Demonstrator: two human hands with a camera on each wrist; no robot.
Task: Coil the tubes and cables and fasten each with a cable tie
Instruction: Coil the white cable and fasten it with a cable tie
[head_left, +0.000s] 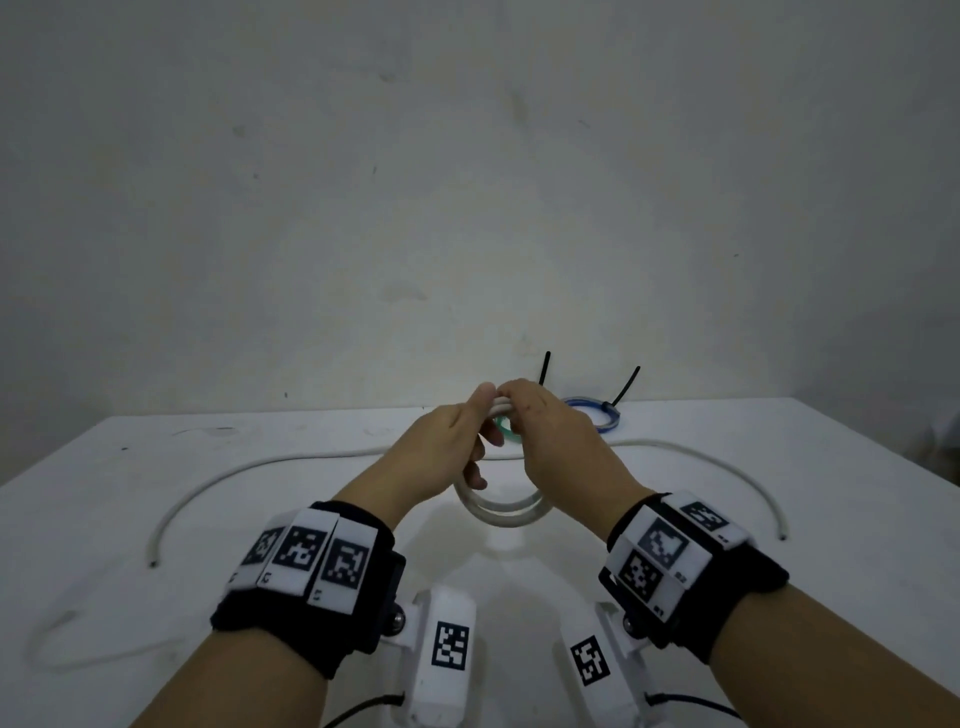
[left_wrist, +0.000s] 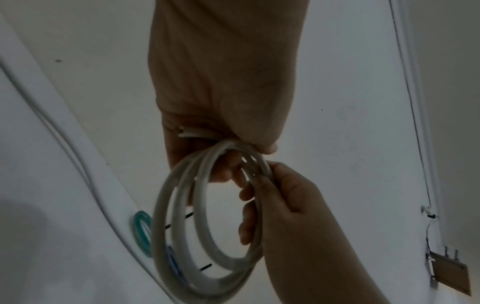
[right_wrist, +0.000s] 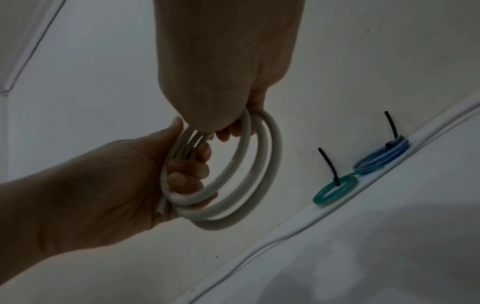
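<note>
White tube coil (head_left: 501, 512) in both hands, L (head_left: 451, 451) + R (head_left: 558, 441); above table (head_left: 779, 519)

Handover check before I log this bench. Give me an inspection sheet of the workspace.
Surface: white table, a few dark specks.
Job's things: white coil held upright above the table, no tie seen on it; green coil and blue coil lie at the far edge, each with a black tie.
Clutter: nothing seen.
Grippers: left hand and right hand both grip the white coil at its top.
Cables: white cable uncoiled across the table; clear tube loose near left.
Surroundings: plain wall.
</note>
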